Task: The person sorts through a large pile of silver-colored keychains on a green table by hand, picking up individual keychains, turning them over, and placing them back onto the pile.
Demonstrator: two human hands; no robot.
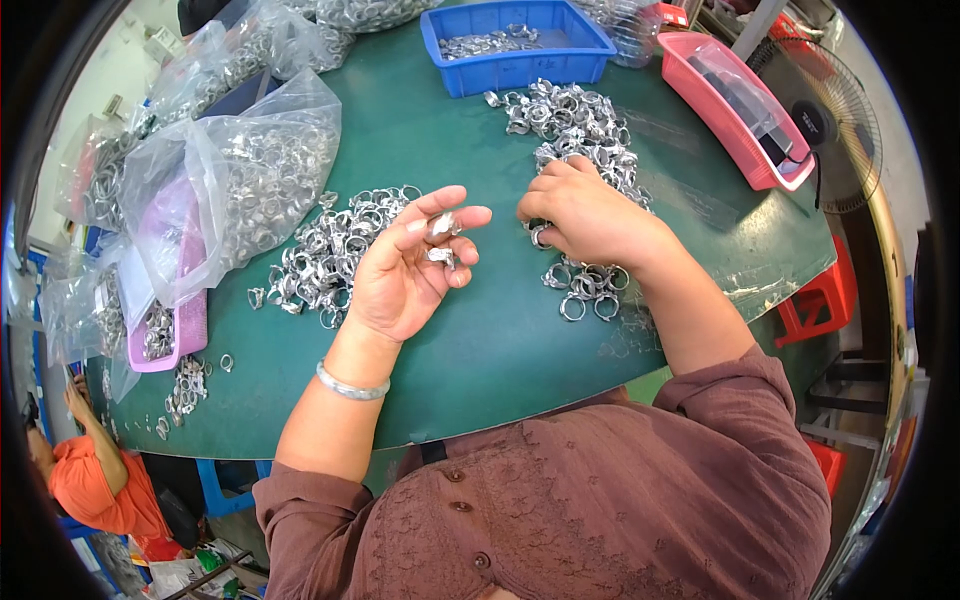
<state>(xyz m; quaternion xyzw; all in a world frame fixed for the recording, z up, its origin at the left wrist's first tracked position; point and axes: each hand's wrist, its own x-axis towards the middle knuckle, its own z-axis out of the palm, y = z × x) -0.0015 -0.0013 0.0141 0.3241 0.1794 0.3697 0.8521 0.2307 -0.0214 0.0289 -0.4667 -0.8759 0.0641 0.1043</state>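
My left hand [400, 285] is turned palm up above the green table, with silver-coloured metal rings [441, 257] held among its half-curled fingers. Just beside it on the left lies a heap of similar rings [335, 245]. My right hand [598, 215] reaches palm down to the near-left side of another ring pile [575, 120]. Its fingers are bent inward, and a ring [538, 236] shows at the thumb and fingertips; the rest of that grip is hidden. Several more rings [590, 285] lie under the right wrist, nearer to me.
A blue tray [530, 72] with rings stands at the far side. A pink basket [740, 110] and a fan [840, 125] are at right. Clear bags of rings [270, 160] and a purple basket [192, 325] crowd the left. A person in orange [105, 490] sits at lower left.
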